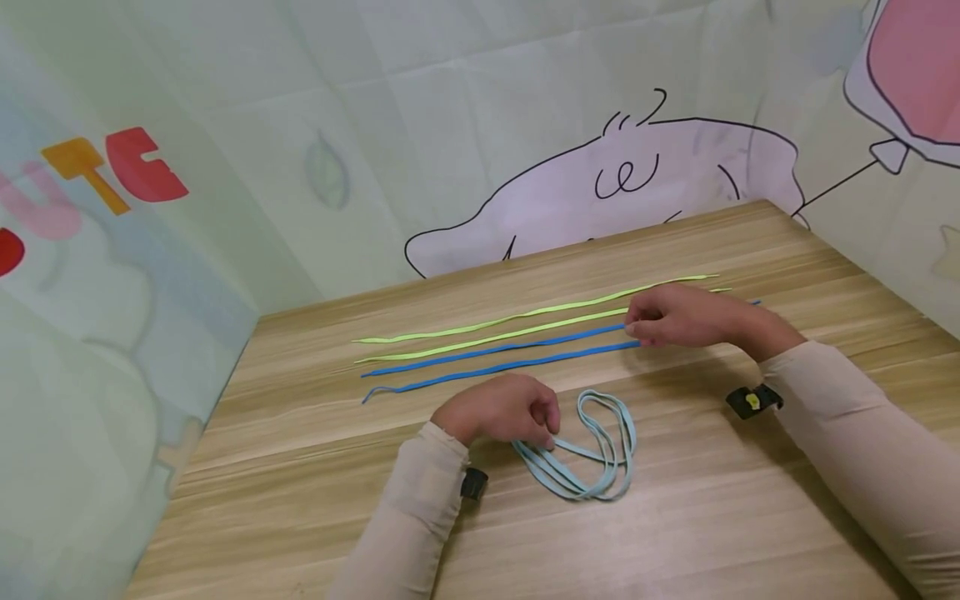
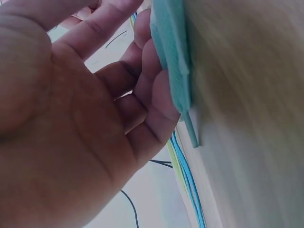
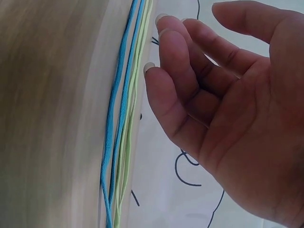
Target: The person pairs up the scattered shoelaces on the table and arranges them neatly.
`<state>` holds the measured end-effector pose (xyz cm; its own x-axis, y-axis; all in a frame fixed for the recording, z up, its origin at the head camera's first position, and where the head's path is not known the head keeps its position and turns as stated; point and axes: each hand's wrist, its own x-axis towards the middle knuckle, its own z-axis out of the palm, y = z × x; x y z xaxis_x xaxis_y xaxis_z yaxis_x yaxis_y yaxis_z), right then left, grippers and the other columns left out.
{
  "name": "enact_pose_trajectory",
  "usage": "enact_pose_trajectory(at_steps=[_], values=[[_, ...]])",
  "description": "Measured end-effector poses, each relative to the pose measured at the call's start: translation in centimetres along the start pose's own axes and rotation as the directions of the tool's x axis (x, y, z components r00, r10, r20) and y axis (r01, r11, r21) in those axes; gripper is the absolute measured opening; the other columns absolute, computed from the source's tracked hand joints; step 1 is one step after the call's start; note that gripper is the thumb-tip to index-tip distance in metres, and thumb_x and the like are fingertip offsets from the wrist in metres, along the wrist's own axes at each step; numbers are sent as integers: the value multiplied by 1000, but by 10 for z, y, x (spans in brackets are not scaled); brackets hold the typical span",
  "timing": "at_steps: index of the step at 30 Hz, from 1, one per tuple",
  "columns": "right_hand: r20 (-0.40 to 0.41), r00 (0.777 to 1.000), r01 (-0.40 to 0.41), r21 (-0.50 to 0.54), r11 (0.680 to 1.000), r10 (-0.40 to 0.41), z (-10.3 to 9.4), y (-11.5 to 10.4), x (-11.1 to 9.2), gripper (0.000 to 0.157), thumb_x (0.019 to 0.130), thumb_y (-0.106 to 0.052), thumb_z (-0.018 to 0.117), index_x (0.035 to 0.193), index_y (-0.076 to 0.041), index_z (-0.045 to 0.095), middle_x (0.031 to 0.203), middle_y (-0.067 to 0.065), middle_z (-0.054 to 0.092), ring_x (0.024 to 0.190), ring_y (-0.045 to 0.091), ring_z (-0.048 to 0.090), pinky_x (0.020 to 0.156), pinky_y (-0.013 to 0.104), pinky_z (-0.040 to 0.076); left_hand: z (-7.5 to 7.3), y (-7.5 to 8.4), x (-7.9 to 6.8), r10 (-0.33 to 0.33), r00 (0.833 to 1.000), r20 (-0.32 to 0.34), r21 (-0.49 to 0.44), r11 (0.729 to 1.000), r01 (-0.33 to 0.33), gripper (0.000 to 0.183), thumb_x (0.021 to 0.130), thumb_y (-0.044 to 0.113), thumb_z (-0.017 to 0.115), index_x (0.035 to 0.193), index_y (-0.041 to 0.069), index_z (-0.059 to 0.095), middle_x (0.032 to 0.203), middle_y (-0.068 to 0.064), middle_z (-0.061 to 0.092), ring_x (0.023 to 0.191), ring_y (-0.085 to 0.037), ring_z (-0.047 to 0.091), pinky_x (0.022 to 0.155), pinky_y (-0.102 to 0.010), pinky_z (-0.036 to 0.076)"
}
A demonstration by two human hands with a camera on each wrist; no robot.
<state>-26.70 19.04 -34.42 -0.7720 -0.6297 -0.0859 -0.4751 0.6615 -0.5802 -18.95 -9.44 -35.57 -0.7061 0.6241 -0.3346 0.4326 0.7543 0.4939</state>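
My left hand (image 1: 502, 408) is low over the table with loosely bent fingers, its fingertips at the left end of a bundled light blue shoelace (image 1: 585, 494). In the left wrist view, the flat lace (image 2: 173, 61) lies right against the fingertips, its thin tip pointing down. Farther right, my right hand (image 1: 682, 315) hovers over the right part of two blue shoelaces (image 1: 510, 365), fingers loosely curled and partly hiding them. Seen from the right wrist, that hand (image 3: 213, 95) holds nothing, and the blue laces (image 3: 115, 95) run beside its fingertips.
Two yellow-green shoelaces (image 1: 525, 315) stretch roughly parallel behind the blue ones on the wooden table (image 1: 300, 467). A printed cloth backdrop (image 1: 450, 108) rises along the table's back and side edges. Each sleeved forearm wears a dark wrist strap (image 1: 752, 402).
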Motion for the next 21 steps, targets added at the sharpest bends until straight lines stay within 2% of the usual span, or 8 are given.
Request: enact_pose_trajectory(at_steps=[7,13,21], values=[[7,999,51,38,998,-51,6,0,4,16,93,-26,56,93,-12,63,75,0,58,68,15,53,62,32,45,0,2,-2,-20,1000,11,2,1000,20,9,79,16,73,78,21,65,68,6,56,63,-9,49,56,-23,42],[47,993,109,-29,994,-108,16,-10,8,11,91,-24,59,93,-16,65,74,-5,55,67,13,51,59,30,44,0,3,-2,-23,1000,13,13,1000,23,7,79,16,72,78,20,66,67,7,57,63,-9,50,56,-23,42],[117,988,108,-31,994,-103,26,-31,8,11,89,-28,59,97,-20,63,76,-6,58,67,12,53,59,30,45,0,4,-1,4,1000,17,27,1000,-5,7,80,18,72,76,21,67,67,9,58,65,-9,51,58,-23,43]])
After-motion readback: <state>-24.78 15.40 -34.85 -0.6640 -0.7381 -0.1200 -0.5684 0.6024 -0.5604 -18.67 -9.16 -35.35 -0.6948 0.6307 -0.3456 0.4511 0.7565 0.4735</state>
